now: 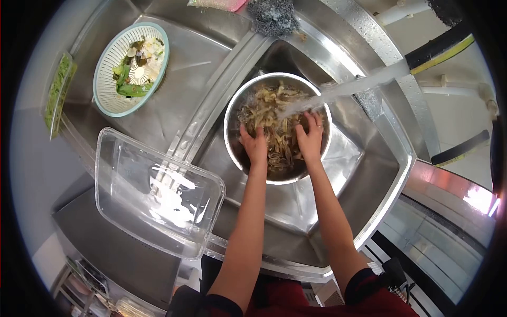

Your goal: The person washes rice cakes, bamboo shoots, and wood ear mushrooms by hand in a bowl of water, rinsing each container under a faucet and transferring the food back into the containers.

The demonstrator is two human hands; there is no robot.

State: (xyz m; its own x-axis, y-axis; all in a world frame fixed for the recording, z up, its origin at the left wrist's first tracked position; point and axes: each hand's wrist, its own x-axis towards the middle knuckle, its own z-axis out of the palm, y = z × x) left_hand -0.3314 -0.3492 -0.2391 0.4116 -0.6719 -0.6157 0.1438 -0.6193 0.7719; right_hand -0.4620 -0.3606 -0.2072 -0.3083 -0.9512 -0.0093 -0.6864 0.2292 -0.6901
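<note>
both hands are down in the round shiny steel bowl [235, 113] that sits in the right basin of the stainless steel sink [385, 174], the left hand [255, 143] and right hand [310, 140] spread open with fingers pressed into the pale yellowish shredded strips [269, 103] while a stream of water [348, 87] pours in from the far right. to the near left a clear rectangular plastic tub [158, 193] rests across the sink edge, and at the far left a pale green round plastic strainer [108, 68] holds vegetable scraps [137, 66].

Steel bowl [235, 113] in sink, w/ pale wet strips [277, 140].
</note>
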